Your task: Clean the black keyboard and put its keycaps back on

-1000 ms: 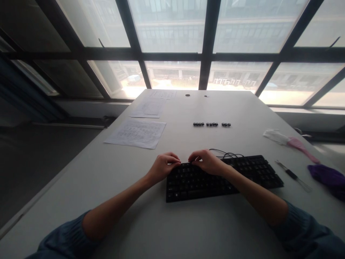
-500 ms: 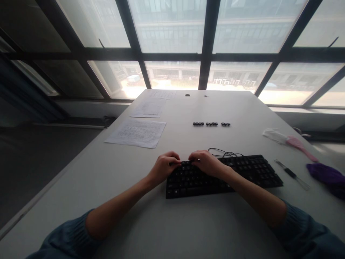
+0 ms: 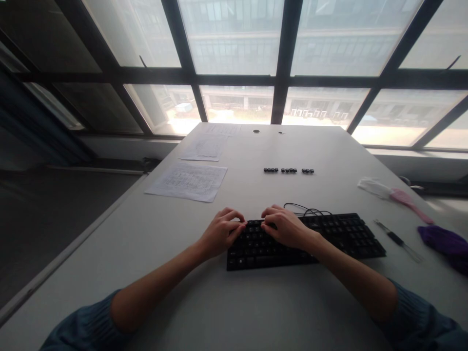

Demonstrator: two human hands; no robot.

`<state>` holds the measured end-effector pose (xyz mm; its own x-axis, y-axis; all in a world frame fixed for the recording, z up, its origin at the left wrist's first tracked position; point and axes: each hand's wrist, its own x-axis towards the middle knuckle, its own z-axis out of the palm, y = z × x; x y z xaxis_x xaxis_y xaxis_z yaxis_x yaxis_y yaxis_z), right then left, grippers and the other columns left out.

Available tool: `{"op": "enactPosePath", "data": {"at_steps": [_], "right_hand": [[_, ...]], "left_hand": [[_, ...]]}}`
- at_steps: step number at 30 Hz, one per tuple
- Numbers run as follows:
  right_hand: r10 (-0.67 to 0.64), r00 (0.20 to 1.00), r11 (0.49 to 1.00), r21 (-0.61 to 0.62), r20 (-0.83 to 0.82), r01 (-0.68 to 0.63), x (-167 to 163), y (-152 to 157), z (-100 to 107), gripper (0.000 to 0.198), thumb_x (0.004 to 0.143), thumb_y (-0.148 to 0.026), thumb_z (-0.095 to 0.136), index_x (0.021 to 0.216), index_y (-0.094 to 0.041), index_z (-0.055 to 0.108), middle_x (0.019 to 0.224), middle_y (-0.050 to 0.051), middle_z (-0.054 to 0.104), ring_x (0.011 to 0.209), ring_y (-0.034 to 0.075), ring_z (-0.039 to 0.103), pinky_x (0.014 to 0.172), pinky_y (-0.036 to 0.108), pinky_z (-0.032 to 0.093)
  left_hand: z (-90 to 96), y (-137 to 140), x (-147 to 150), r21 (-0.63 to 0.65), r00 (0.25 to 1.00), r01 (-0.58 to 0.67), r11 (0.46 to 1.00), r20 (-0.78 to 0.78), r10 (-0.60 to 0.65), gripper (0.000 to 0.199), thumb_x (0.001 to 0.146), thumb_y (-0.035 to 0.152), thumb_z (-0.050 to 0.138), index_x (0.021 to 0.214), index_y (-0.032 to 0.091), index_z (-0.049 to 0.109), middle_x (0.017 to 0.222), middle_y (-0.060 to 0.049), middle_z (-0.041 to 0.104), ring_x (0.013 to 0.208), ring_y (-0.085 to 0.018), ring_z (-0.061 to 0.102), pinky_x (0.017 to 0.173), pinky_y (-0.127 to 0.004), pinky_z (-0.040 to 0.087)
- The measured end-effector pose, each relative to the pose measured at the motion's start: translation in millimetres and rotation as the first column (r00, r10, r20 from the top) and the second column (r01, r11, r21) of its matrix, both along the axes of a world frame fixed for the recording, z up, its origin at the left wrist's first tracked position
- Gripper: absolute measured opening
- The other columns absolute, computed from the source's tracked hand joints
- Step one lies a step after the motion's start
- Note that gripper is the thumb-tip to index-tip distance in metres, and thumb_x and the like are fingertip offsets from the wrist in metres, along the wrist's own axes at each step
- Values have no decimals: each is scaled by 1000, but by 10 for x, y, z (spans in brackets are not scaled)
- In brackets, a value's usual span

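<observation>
A black keyboard [image 3: 281, 248] lies on the white table in front of me, its cable [image 3: 309, 210] looped behind the far edge. My left hand [image 3: 225, 229] is at the keyboard's far left corner, thumb and forefinger brought together by the top row of keys. Whatever may be between those fingertips is too small to make out. Over the upper left part of the keys is my right hand [image 3: 283, 225], bent, with a gap between thumb and forefinger and nothing visible in it. Farther back, small black keycaps [image 3: 288, 170] stand in a row of three groups.
Printed sheets of paper [image 3: 188, 181] lie at the left of the table [image 3: 175, 302]. To the right of the keyboard is a wire-ended tool with a black grip [image 3: 397, 238], near a pink and white item [image 3: 402, 196] and a purple cloth [image 3: 440, 239]. Windows rise behind the table.
My right hand has drawn slightly back to the right, its thumb and forefinger farther apart. My left hand stays at the corner with small finger movement. The whole view has shifted a little.
</observation>
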<state>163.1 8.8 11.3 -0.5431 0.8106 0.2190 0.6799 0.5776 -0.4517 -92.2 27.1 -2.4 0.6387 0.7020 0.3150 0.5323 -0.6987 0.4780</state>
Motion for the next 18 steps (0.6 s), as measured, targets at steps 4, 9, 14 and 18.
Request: {"op": "enactPosePath", "data": {"at_steps": [4,9,14,18], "right_hand": [[38,999,997,-61,-13,-39,51,-4,70,16,95,-27,61,90,-22,75,104,7,73,101,23,61,88,37,48],[-99,990,995,-17,-98,98,358,424,180,14,90,-26,68,102,-23,75,101,6,75,93,21,66,85,33,49],[-346,938,931,127,0,343,717,1342,165,15,91,-18,65,100,-20,76,97,7,76,88,21,68,83,32,48],[-349,919,931,180,182,318,845,1902,28,19,90,-15,65,104,-20,77,108,10,75,101,25,67,84,33,47]], "left_hand": [[31,134,10,-144,990,-52,988,123,70,27,98,35,56,90,24,79,98,-5,74,97,-20,63,92,-33,49],[240,743,267,-170,964,-117,978,217,154,27,91,35,66,110,20,76,96,-6,76,77,-15,68,71,-26,54],[235,1615,852,-31,981,-176,984,77,178,21,84,20,73,104,17,78,99,-8,77,79,-17,70,81,-30,57],[65,2115,1231,2,982,-188,982,23,188,23,81,13,74,103,17,79,109,-11,76,99,-23,70,97,-36,52]]}}
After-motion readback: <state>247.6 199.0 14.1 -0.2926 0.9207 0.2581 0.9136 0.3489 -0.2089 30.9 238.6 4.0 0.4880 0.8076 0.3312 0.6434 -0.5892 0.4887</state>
